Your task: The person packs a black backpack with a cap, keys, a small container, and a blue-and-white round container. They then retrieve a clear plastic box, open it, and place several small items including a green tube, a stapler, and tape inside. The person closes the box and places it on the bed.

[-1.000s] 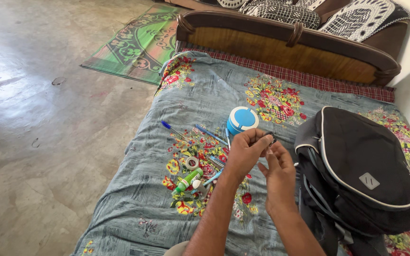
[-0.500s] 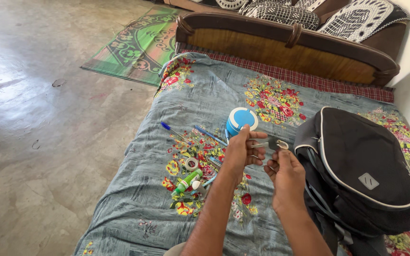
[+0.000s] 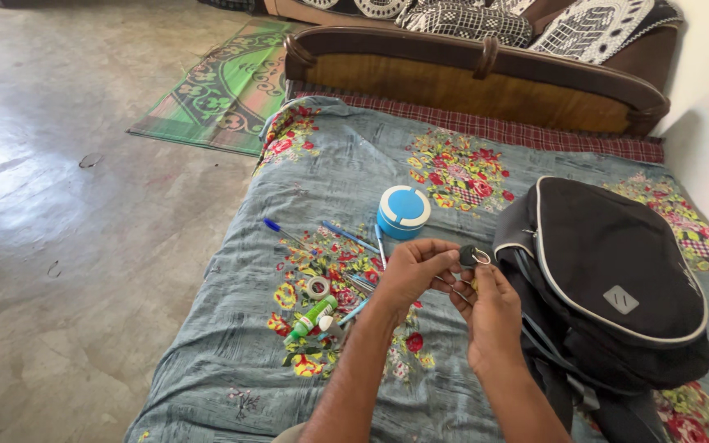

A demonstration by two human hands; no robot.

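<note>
- So, your left hand (image 3: pixel 410 271) and right hand (image 3: pixel 490 316) meet over the bed (image 3: pixel 231 361), just left of the black backpack (image 3: pixel 617 279)
- Between them you hold a small dark item with a metal ring (image 3: pixel 473 256), up at the fingertips; its exact kind is too small to tell
- Left fingers (image 3: pixel 441 250) are curled in and pinch thin metal bits beside that item, hand mostly closed
- Right fingers (image 3: pixel 479 275) are bent up against the ring from below, touching it; thumb and forefinger look closed on it
- Both forearms come in from the bottom edge, close together
- Blue round container with a white-rimmed lid (image 3: pixel 403 211) sits on the bedspread just beyond your left hand
- Blue pens (image 3: pixel 285 234) lie scattered left of the container, on the floral print
- Small roll of tape (image 3: pixel 317 286) lies near the left forearm, with a green tube (image 3: pixel 312 317) just below it
- Backpack lies flat on the right half of the bed, touching nothing in your hands
- Wooden headboard (image 3: pixel 469 82) closes the far end of the bed, patterned cushions behind it
- Green patterned mat (image 3: pixel 207 90) lies on the bare floor to the left
</note>
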